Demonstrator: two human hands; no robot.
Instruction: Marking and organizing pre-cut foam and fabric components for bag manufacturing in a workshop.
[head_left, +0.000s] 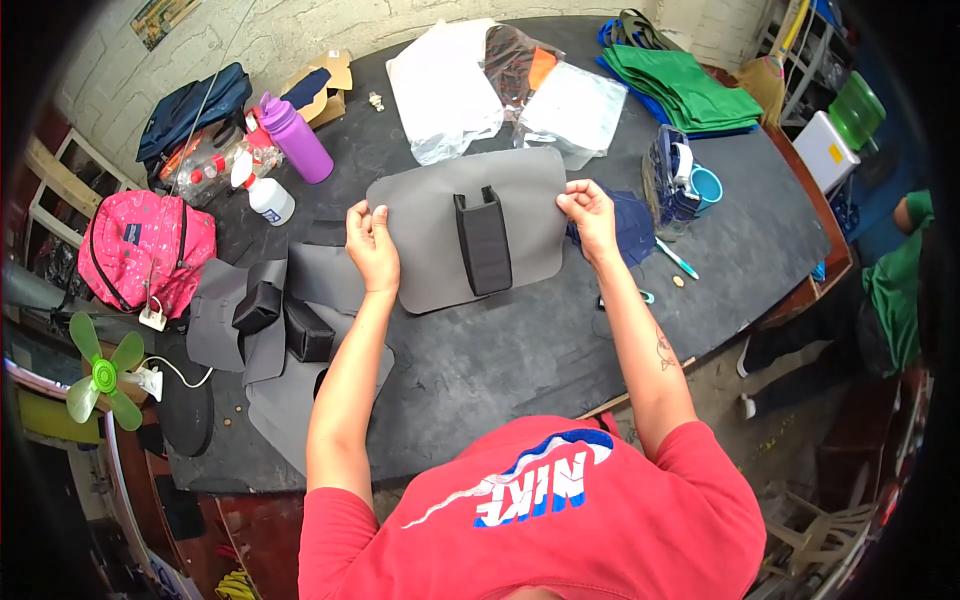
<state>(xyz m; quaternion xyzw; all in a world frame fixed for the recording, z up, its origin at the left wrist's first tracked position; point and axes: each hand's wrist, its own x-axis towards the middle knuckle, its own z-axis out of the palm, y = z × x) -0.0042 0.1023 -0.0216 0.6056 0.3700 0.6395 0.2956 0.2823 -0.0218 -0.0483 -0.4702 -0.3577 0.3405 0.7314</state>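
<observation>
Both hands grip a grey flat panel (420, 240) with rounded corners, raised over the dark table. A black box-shaped pocket (485, 245) with an open top stands out from its middle. My left hand (374, 250) pinches the left edge, thumb in front. My right hand (592, 218) pinches the upper right edge between thumb and fingers. More grey panels (275, 365) with black pockets (308, 332) lie in a loose pile left of my left forearm. Behind my right hand is dark blue cloth (630, 228).
Plastic-wrapped white packages (450, 90) and folded green fabric (685, 88) lie along the table's far side. A purple bottle (298, 140), spray bottle (268, 200) and pink backpack (150, 250) are left. A blue cup (706, 188) and pen (677, 258) are right. Another person (890, 300) stands far right.
</observation>
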